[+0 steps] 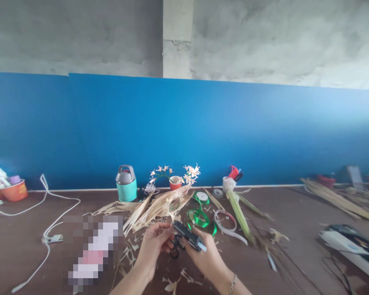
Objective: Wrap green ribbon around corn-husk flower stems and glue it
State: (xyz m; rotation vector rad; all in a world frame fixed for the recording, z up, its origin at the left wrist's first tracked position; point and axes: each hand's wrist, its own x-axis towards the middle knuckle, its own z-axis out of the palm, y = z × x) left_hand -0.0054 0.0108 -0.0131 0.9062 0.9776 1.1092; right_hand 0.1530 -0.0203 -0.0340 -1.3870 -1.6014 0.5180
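One black glue gun (pixel 187 234) is at the lower middle of the frame, clasped in the right hand (pixel 207 253). The left hand (pixel 155 242) bends its fingers close to the gun's tip; whether they pinch something, I cannot tell. One object (pixel 94 254) at lower left is blurred into squares.

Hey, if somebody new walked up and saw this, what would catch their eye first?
Probably the broad blue partition standing along the back of the table. Next, perhaps the black glue gun in the person's right hand, low in the centre, with bright green ribbon lying just beyond it. The pale flower sprays around the red paper cup stand out too, back centre.
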